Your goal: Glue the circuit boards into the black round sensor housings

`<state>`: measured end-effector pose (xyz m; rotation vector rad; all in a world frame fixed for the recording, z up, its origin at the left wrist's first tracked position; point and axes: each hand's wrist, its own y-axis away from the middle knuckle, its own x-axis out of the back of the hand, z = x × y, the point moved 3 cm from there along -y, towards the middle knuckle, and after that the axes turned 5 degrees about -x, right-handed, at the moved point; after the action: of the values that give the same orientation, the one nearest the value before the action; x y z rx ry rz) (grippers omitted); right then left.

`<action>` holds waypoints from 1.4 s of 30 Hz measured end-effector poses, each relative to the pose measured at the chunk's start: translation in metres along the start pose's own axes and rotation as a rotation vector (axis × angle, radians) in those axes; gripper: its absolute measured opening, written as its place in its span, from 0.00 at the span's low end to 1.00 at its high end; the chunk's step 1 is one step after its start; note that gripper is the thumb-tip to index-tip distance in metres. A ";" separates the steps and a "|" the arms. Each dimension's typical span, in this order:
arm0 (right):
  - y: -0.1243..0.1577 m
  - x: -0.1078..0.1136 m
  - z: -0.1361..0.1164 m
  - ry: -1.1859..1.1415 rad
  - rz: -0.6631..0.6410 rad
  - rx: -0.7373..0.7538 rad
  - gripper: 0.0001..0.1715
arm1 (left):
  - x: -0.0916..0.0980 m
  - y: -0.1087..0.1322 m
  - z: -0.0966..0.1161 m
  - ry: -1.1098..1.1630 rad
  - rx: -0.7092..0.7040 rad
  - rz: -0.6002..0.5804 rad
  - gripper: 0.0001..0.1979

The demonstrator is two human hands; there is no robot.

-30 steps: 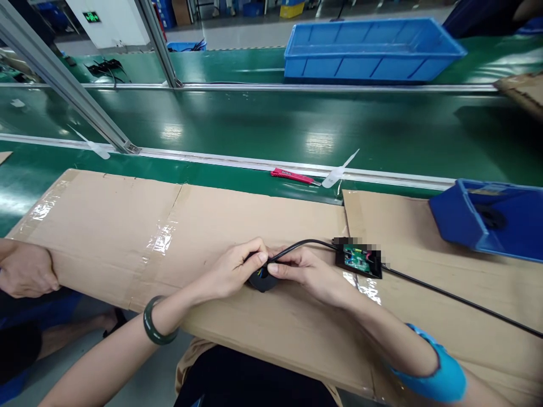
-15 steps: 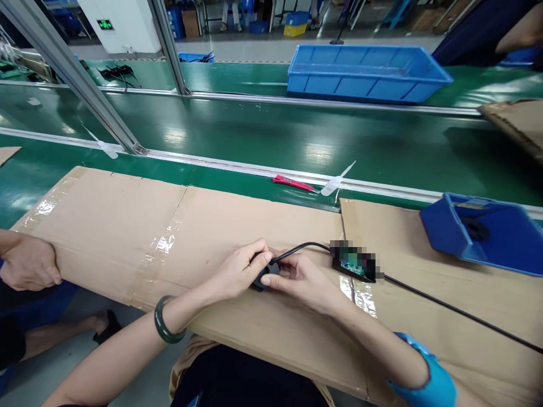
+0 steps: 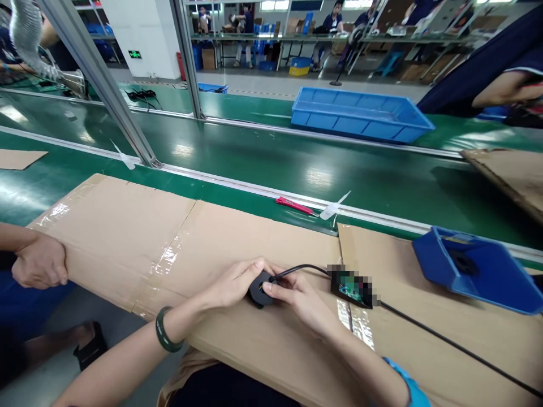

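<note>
My left hand (image 3: 235,284) and my right hand (image 3: 302,295) meet over the cardboard, both closed on a round black disc-shaped part (image 3: 256,290). The left fingers wrap its far left side; my right thumb presses on its face near some small contacts or wires. A black cable (image 3: 302,267) runs from the disc, past the right fingers, to an open black case (image 3: 352,288) holding a green circuit board, partly blurred out. From the case's other end a second black cable (image 3: 449,340) leads off to the right. Some fingertips are hidden behind the disc.
Taped cardboard (image 3: 139,226) covers the bench. A red utility knife (image 3: 296,206) and white cable tie (image 3: 334,207) lie beyond it. At right stands a blue bin (image 3: 487,277); a larger blue tray (image 3: 360,116) sits across the green belt. Another person's hand (image 3: 42,261) rests at left.
The camera view has tilted up, showing more of the room. Both hands still hold the disc, whose face now shows more, and the left thumb has lifted along its edge.
</note>
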<state>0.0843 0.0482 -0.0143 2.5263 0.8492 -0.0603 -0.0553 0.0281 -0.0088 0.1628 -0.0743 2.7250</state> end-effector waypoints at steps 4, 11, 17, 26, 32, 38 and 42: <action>0.000 0.000 0.004 0.005 -0.003 0.027 0.29 | 0.004 0.002 -0.001 0.051 -0.025 -0.047 0.18; 0.004 0.006 0.004 0.000 -0.070 0.045 0.31 | 0.006 -0.003 -0.009 0.278 0.068 -0.065 0.17; 0.008 0.007 0.001 -0.017 -0.118 0.037 0.27 | 0.004 -0.011 -0.012 0.270 0.153 0.007 0.16; 0.006 0.002 0.006 0.036 -0.057 0.123 0.29 | 0.010 -0.017 -0.010 0.143 0.252 -0.033 0.17; 0.023 0.003 0.013 0.513 0.007 0.221 0.27 | 0.040 -0.040 -0.004 -0.026 0.358 -0.322 0.18; 0.047 0.004 -0.002 1.125 0.164 0.612 0.14 | 0.054 -0.058 -0.013 -0.237 0.428 -0.327 0.22; 0.048 -0.009 -0.002 1.198 0.252 0.885 0.11 | 0.052 -0.064 -0.015 -0.281 0.481 -0.386 0.23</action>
<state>0.1048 0.0107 0.0092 3.3910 0.9998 1.6161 -0.0780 0.1084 -0.0157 0.6261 0.4857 2.2712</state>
